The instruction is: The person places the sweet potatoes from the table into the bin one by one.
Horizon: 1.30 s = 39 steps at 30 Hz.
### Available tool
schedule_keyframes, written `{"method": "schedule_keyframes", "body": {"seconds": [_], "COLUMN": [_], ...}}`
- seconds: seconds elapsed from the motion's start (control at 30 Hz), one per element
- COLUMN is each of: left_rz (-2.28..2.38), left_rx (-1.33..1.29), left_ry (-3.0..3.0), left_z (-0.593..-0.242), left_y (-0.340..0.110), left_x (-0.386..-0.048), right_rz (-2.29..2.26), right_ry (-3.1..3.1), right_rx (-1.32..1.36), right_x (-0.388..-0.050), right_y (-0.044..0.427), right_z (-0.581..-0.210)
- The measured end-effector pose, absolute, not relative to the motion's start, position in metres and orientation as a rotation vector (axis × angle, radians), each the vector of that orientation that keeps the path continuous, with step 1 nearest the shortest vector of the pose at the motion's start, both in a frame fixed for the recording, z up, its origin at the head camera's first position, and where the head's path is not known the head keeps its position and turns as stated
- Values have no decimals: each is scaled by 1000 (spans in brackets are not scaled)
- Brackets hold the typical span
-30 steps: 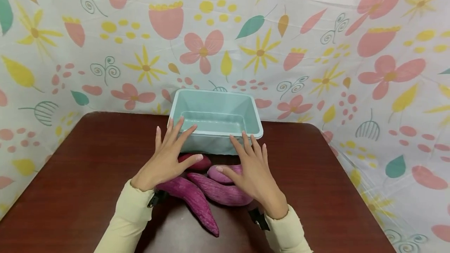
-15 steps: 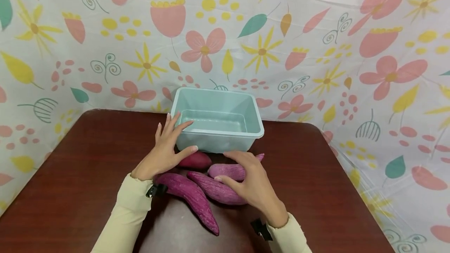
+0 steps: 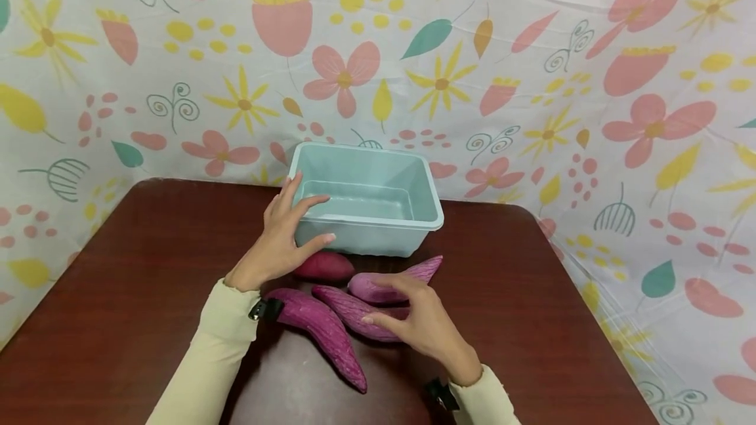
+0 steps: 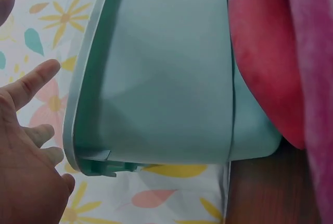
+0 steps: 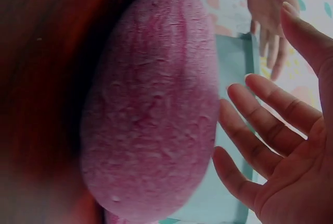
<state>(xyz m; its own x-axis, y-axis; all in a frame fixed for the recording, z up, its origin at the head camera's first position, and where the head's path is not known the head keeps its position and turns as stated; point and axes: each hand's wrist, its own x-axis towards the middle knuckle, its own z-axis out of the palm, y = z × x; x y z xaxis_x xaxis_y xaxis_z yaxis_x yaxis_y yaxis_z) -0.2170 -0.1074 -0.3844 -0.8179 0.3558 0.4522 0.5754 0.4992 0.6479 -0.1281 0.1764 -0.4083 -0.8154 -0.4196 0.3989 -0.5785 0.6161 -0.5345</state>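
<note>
Several purple to red sweet potatoes lie in front of a pale blue-green plastic tub [image 3: 366,238]. In the head view, my left hand [image 3: 276,244] is spread at the tub's front left corner; whether it touches the rim I cannot tell. Beneath its thumb lies the red sweet potato [image 3: 325,267]. My right hand [image 3: 430,325] hovers over the middle sweet potato [image 3: 348,310], thumb and fingers apart. Behind that one is a paler sweet potato [image 3: 425,270]; a dark magenta one [image 3: 325,333] lies nearest me. The right wrist view shows a gap between the fingers [image 5: 255,109] and a sweet potato [image 5: 151,104].
The dark red-brown table [image 3: 508,294] extends on both sides of the tub. Behind it hangs a white cloth [image 3: 378,18] printed with flowers and leaves. A black strap [image 3: 441,395] sits at each wrist, beside pale yellow sleeves [image 3: 203,353].
My right hand has drawn back from the tub's front edge and come lower over the sweet potatoes, its fingers more bent. My left hand stays by the tub's left corner, shifted slightly.
</note>
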Motion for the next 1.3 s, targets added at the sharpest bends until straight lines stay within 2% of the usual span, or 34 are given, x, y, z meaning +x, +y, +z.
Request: {"method": "schedule_keyframes", "body": {"seconds": [0.63, 0.93, 1.3], "left_rz": [-1396, -1358, -1344], "left_rx": [-705, -597, -598], "left_ry": [-2437, -2486, -2552], "left_z": [-387, -387, -392], "left_y": [-113, -119, -118], "left_x": [-228, -230, -232], "right_rz": [1023, 939, 809], "right_ry": [-2735, -2770, -2886], "right_rx": [829, 830, 823], "right_x": [-126, -128, -124], "right_y": [179, 176, 177], "right_z": [-428, -427, -430]}}
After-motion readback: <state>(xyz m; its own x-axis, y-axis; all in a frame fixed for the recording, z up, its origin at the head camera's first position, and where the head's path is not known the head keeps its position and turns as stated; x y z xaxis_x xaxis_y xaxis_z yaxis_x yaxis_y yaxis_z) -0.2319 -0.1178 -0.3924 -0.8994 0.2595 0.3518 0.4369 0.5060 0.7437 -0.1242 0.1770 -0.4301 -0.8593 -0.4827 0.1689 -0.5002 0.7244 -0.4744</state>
